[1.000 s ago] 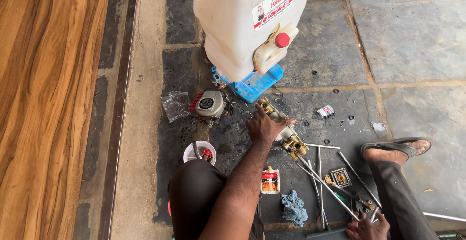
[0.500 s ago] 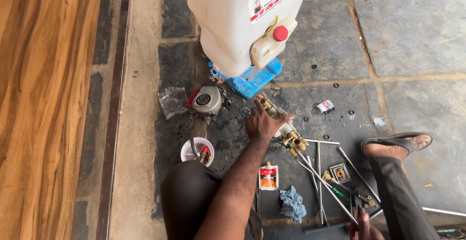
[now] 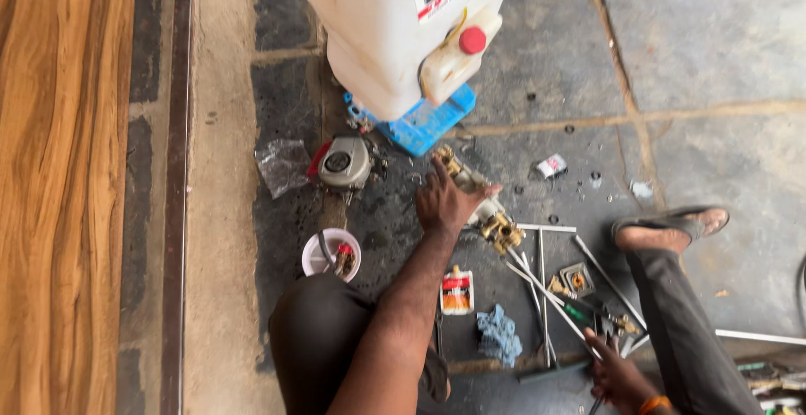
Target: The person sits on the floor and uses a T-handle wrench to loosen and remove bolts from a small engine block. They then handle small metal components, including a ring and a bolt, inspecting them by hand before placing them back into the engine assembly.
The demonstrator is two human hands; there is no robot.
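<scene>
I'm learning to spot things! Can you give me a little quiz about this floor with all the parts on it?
1. True or false: the left hand rests on a brass part.
2. What colour is the cap on the white tank?
3. What lies nearest the small white bowl? A) sandal B) grey engine part C) blue rag

Key: 1 true; 2 red; 3 B.

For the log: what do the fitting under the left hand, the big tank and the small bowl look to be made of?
The fitting under the left hand looks like brass: yellowish, dull metallic shine. The tank seems to be plastic: off-white, slightly translucent, moulded, with a red cap. The bowl is white and smooth, probably plastic, though ceramic cannot be ruled out.
</scene>
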